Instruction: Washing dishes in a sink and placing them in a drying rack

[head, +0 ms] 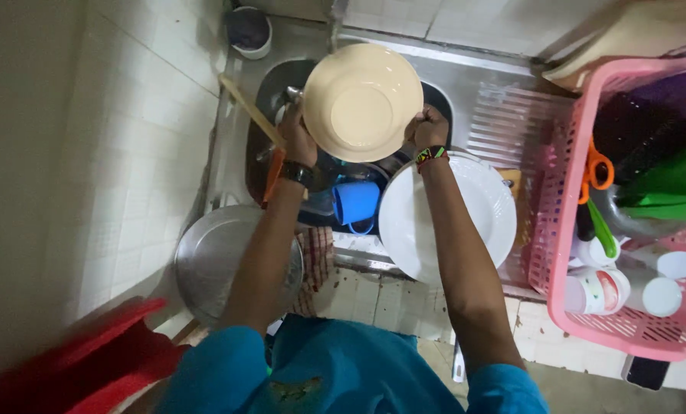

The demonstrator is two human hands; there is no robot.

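Cream bowl (363, 101), probably light, stiff and wet-slick, sits clamped at opposite rims by left hand (298, 139) and right hand (429, 127) over the sink (466, 84)

A home kitchen: steel sink (466, 84), tiled walls, pink dish rack (565, 230).

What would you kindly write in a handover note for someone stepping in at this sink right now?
Left hand: grips the left rim of the cream bowl, held over the sink.
Right hand: grips the bowl's right rim.
In the sink below: a blue cup on its side and other dishes, unclear.
White plate rests on the sink's front edge; steel pan sits at the left.
Pink basket on the right holds cups and utensils.
Done: some items racked. Left: the bowl, cup, plate and pan remain outside the basket.
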